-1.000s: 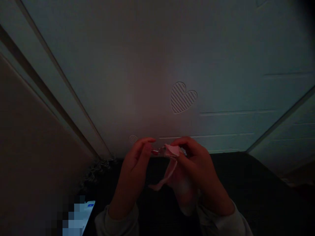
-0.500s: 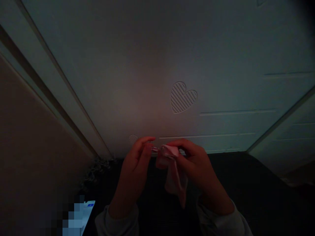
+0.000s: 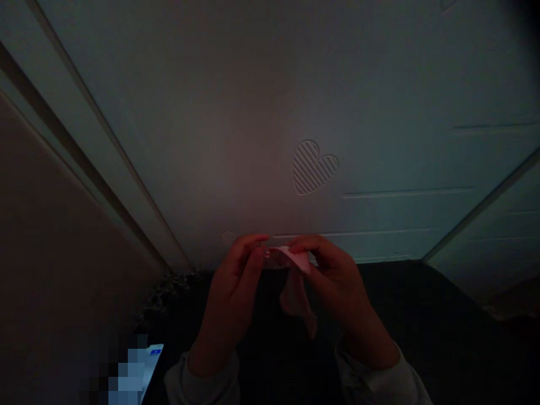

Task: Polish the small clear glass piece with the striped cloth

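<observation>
A limp piece of pink cloth (image 3: 300,260) hangs down from my right hand (image 3: 337,275), which is closed, pinching its upper edge between thumb and fingers. My left hand (image 3: 236,281) is closed too, its thumb and fingertips around a small, shiny, pinkish piece (image 3: 266,254). That piece touches or nearly touches the left edge of the cloth; the dim light hides its exact kind. Both hands are held close together above a dark surface (image 3: 274,360).
A white panel (image 3: 189,140) with an engraved striped heart (image 3: 314,167) rises behind my hands. At the lower left lies a lit phone (image 3: 154,365), partly blurred out. Dark frilly trim (image 3: 169,289) runs along the left edge of the dark surface.
The pink cloth has turned and folded over in my right hand, its hanging end drawn up a little. The gap between the small shiny piece and the cloth looks narrower.
</observation>
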### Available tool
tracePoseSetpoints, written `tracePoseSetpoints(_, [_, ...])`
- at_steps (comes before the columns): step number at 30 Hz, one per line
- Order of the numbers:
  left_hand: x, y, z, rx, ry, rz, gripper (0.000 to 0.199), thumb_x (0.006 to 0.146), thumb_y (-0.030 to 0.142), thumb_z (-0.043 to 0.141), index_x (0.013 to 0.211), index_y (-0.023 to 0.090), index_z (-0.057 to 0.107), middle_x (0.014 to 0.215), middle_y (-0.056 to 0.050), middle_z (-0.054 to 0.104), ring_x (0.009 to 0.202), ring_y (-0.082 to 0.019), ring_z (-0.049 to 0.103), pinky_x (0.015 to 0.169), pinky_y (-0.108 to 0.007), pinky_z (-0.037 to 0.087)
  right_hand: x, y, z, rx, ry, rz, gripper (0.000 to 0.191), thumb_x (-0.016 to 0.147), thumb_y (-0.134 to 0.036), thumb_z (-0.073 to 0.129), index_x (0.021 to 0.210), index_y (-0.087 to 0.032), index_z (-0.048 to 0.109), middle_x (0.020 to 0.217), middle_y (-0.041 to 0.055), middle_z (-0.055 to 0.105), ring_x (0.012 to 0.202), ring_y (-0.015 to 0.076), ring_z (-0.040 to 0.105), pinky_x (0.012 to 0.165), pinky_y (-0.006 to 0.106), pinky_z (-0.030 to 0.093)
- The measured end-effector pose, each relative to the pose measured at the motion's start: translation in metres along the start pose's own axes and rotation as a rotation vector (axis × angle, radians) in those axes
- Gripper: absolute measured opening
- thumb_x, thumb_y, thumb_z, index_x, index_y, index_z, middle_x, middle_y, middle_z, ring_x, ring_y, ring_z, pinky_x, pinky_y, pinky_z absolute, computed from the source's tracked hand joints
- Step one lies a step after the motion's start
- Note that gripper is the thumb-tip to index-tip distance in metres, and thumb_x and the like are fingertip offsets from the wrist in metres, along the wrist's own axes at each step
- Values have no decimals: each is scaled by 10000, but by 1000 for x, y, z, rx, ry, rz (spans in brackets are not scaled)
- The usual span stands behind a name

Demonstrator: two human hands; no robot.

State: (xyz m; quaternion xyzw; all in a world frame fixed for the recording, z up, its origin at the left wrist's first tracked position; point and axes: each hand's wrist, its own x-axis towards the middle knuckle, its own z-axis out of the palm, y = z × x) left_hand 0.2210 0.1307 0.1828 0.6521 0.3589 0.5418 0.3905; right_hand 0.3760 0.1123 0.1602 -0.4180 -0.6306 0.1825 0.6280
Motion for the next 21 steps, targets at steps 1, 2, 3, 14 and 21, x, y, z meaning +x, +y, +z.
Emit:
tracePoseSetpoints(1, [0, 0, -1, -3, -5, -1, 144, 900, 261, 529, 965, 253, 657, 808, 26, 701, 744, -138, 646, 664, -220, 467, 0, 0, 0, -9, -12, 20, 172, 780, -111, 564, 854, -233, 658, 814, 11, 705, 752, 177, 640, 673, 297, 474])
tracePoseSetpoints(2, [0, -1, -1, -3, -10, -3, 145, 903, 264, 529, 969, 253, 657, 797, 28, 697, 737, -134, 644, 659, -217, 466, 0, -1, 0, -18, -23, 45, 173, 773, -116, 566, 860, -229, 664, 809, 13, 707, 742, 178, 639, 662, 296, 471])
tracePoseSetpoints(3, [-1, -1, -2, 2, -11, -6, 147, 905, 269, 529, 974, 254, 658, 791, 29, 692, 735, -133, 641, 660, -216, 465, 0, -2, 0, -26, -26, 68, 164, 763, -123, 573, 854, -224, 664, 797, 14, 705, 729, 178, 636, 650, 295, 467])
tracePoseSetpoints(14, [-4, 0, -2, -15, -6, -2, 149, 913, 286, 532, 982, 263, 662, 794, 36, 677, 740, -121, 625, 653, -193, 461, -2, 1, 0, 11, 57, -4, 102, 774, -144, 645, 783, -231, 592, 797, -7, 631, 778, 167, 600, 706, 285, 457])
tracePoseSetpoints(21, [-3, 2, -2, -9, -16, 0, 139, 900, 241, 528, 968, 254, 648, 792, 56, 696, 735, -100, 647, 648, -165, 477, -2, -2, -2, 35, -76, 2, 236, 775, -55, 579, 882, -250, 659, 801, -19, 696, 718, 136, 634, 626, 237, 458])
